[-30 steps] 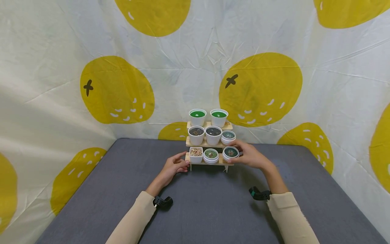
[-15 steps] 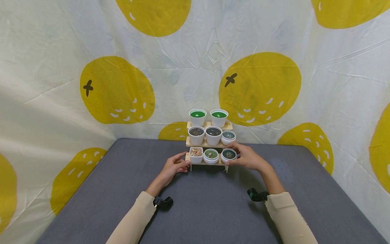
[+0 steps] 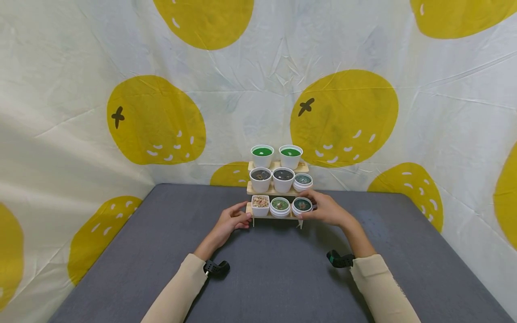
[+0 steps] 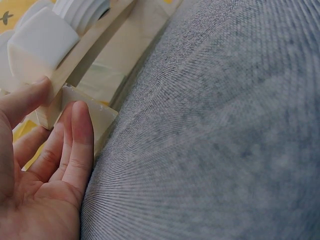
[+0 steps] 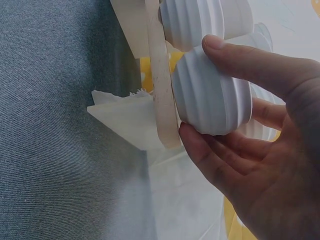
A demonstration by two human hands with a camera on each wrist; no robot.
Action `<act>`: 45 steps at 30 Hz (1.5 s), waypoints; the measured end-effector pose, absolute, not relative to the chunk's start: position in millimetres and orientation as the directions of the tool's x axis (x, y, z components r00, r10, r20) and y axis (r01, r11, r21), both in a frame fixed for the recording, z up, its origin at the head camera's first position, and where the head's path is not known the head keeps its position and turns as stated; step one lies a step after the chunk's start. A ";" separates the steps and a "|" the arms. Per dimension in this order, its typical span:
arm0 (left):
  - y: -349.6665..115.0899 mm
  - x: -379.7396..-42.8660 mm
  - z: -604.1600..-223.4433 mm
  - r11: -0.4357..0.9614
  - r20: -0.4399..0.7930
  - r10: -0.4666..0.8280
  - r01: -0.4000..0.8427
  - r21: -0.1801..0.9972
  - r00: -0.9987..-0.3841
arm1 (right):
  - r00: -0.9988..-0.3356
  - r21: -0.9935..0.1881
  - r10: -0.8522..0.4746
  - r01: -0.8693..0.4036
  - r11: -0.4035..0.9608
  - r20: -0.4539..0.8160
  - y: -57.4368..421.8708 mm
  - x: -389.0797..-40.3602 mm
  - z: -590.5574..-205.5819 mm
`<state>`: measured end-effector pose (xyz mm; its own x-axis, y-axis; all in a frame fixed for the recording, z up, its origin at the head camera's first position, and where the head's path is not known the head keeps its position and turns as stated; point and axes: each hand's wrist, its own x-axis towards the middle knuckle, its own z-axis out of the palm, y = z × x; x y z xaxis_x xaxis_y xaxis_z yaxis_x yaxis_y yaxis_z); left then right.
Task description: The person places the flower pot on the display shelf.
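A three-tier wooden stand [image 3: 264, 194] holds several small white pots. At the left end of its lowest shelf [image 4: 90, 50], my left hand [image 3: 224, 225] pinches the wood between thumb and fingers. My right hand [image 3: 329, 210] grips a round ribbed pot [image 5: 212, 95] with a dark green top; it sits at the right end of that shelf, thumb on one side and fingers on the other. Beside it stand a similar pot with a lighter green top [image 3: 280, 204] and a square pot of pebbles [image 3: 260, 202].
The middle tier bears two dark-topped cups, one at its left [image 3: 260, 176], and a small ribbed pot [image 3: 303, 181]. Two green-topped cups, one on the right [image 3: 291, 153], occupy the top tier. Grey cloth covers the table [image 3: 278, 278]; a patterned curtain [image 3: 250, 107] hangs behind.
My right hand has shifted slightly left with the dark green pot, bringing it beside the lighter green one. The left hand stays at the stand's end.
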<state>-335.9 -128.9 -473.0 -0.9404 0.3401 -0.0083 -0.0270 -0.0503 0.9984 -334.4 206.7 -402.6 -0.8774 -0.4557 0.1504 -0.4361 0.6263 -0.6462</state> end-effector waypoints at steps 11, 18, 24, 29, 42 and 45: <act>-128.3 -334.9 -471.4 -0.038 -0.010 0.333 -0.024 0.999 -0.943 | -0.869 -0.674 -0.472 -0.438 0.595 0.148 210.3 -337.3 -402.3; -129.1 -337.5 -474.0 -0.032 -0.013 0.335 -0.025 0.999 -0.942 | -0.860 -0.697 -0.484 -0.445 0.562 0.158 214.2 -335.3 -399.3; -130.6 -347.9 -490.7 -0.043 -0.009 0.325 -0.024 0.999 -0.946 | -0.848 -0.700 -0.502 -0.463 0.545 0.170 213.0 -333.7 -398.3; -129.3 -349.8 -495.3 -0.039 0.002 0.305 -0.011 0.999 -0.952 | -0.860 -0.701 -0.484 -0.446 0.557 0.162 215.9 -333.0 -397.0; -128.1 -348.6 -495.2 -0.048 0.013 0.280 -0.001 0.999 -0.960 | -0.866 -0.720 -0.485 -0.414 0.557 0.122 211.5 -327.1 -390.1; -127.9 -348.7 -495.2 -0.052 0.013 0.280 -0.001 0.999 -0.960 | -0.865 -0.727 -0.489 -0.409 0.552 0.115 210.4 -324.7 -386.9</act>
<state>-348.7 -127.9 -495.2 -0.9600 0.2798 0.0132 -0.0015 -0.0523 0.9986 -324.7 210.4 -386.9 -0.8648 -0.4889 0.1148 -0.4086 0.5522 -0.7267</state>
